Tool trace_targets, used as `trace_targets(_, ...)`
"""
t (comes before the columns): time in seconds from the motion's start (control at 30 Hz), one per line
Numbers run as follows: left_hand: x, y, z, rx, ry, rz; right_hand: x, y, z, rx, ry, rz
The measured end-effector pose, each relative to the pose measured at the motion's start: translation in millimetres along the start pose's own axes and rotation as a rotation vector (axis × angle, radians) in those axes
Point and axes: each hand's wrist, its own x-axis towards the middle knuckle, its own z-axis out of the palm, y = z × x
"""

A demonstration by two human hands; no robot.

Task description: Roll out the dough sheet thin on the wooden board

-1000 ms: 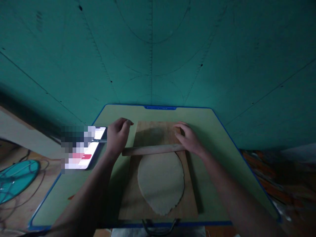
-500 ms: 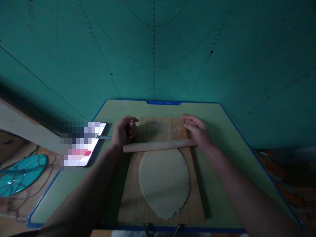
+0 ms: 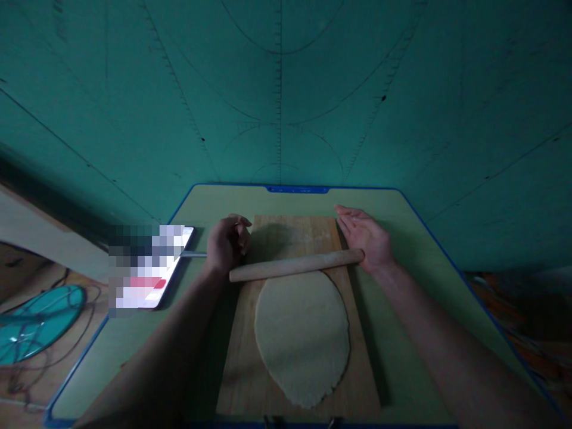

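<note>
Across the far edge of a flat, pale, teardrop-shaped sheet of dough (image 3: 301, 339) on a rectangular light-brown wooden board (image 3: 241, 357), I find the long, smooth, pale wooden rolling pin (image 3: 297, 264). Its long axis runs left to right, slightly askew, the right end farther from my view. The right hand (image 3: 369, 235) is the nearer: the heel of its palm meets the pin's right end, the fingers stretched forward and not wrapped round the wood. The left hand (image 3: 226, 241) curls loosely beyond the left end, pinching nothing I can see; that end sits just beside the wrist, and I cannot tell whether they touch. Against half a second ago, I read a steeper slant in the pin and more of the right palm showing.
</note>
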Motion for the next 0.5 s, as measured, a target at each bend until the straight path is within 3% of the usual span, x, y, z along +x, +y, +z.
trace_targets(0.2,1.4,-5.9,-4.1,0.129,0.160,0.191,1.7,0.1,-1.9,-0.094,-0.038,0.004)
trace_targets(0.4,3.9,-4.1,-4.8,0.292,0.139,0.154,-5.6,-4.3,0.9,-0.399,-0.184,-0.078)
trace_targets(0.5,5.5,-3.7,-4.4,0.342,0.140,0.149,-6.3,-4.8,0.4,-0.494,-0.176,-0.109)
